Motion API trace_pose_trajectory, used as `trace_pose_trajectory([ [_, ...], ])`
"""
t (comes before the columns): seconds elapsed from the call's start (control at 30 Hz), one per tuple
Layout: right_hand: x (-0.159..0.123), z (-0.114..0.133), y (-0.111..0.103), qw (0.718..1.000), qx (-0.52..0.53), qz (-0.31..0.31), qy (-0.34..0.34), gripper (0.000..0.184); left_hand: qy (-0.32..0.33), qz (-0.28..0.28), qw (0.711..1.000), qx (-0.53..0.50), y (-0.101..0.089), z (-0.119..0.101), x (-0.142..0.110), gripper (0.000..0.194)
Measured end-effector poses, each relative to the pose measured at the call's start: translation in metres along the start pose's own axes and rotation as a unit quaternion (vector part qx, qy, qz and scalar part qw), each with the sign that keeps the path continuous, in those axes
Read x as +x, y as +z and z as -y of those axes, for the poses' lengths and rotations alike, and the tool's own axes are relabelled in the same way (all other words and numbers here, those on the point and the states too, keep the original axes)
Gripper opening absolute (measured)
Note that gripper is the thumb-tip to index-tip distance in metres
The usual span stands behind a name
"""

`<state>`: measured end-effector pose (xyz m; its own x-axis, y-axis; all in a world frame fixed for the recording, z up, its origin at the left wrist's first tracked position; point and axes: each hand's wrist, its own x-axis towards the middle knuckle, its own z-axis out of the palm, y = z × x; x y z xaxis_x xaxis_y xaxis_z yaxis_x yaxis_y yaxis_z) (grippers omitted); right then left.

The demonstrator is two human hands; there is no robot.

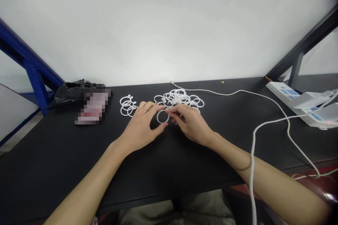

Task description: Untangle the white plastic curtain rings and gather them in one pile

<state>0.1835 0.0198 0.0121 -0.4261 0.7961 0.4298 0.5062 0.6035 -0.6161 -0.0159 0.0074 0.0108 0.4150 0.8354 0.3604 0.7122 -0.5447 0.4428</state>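
Observation:
Both my hands meet over the black table [52,154] and pinch one white plastic ring [160,120] between them. My left hand [142,128] grips its left and lower side with thumb and fingers. My right hand [188,123] pinches its right side. Just behind my hands lies a pile of several white rings [182,98]. A smaller group of white rings [127,105] lies to the left of my left hand.
A black plastic bag [76,89] and a blurred pink item [92,109] lie at the back left. A white cable [264,126] runs across the right side. A white power strip [303,107] sits at the far right. Blue frame left, black frame right.

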Motion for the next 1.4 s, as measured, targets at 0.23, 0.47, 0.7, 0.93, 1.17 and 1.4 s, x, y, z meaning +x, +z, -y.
trace_pose_trajectory([
  [0.23, 0.001, -0.003, 0.000, 1.000, -0.008, -0.012, -0.018, 0.012, -0.012, -0.008, 1.000, -0.009, 0.000, -0.002, 0.001, 0.036],
  [0.47, 0.002, -0.004, 0.002, 1.000, -0.014, -0.019, -0.009, 0.011, -0.013, -0.008, 1.000, -0.013, 0.000, -0.001, 0.001, 0.037],
  [0.7, -0.001, -0.008, 0.001, 0.998, -0.067, 0.004, -0.006, 0.025, -0.031, -0.045, 0.998, 0.032, 0.002, 0.005, 0.003, 0.035],
  [0.93, -0.002, -0.008, 0.001, 0.978, -0.207, 0.013, -0.022, 0.023, -0.183, -0.111, 0.954, 0.212, -0.011, 0.040, 0.005, 0.042],
  [1.17, -0.003, -0.013, 0.004, 0.968, -0.241, 0.071, -0.009, 0.016, -0.239, -0.061, 0.944, 0.220, -0.014, 0.053, 0.004, 0.046],
  [1.4, -0.001, -0.014, 0.005, 0.975, -0.207, 0.085, -0.004, 0.014, -0.218, -0.077, 0.950, 0.209, -0.015, 0.044, 0.004, 0.046],
])
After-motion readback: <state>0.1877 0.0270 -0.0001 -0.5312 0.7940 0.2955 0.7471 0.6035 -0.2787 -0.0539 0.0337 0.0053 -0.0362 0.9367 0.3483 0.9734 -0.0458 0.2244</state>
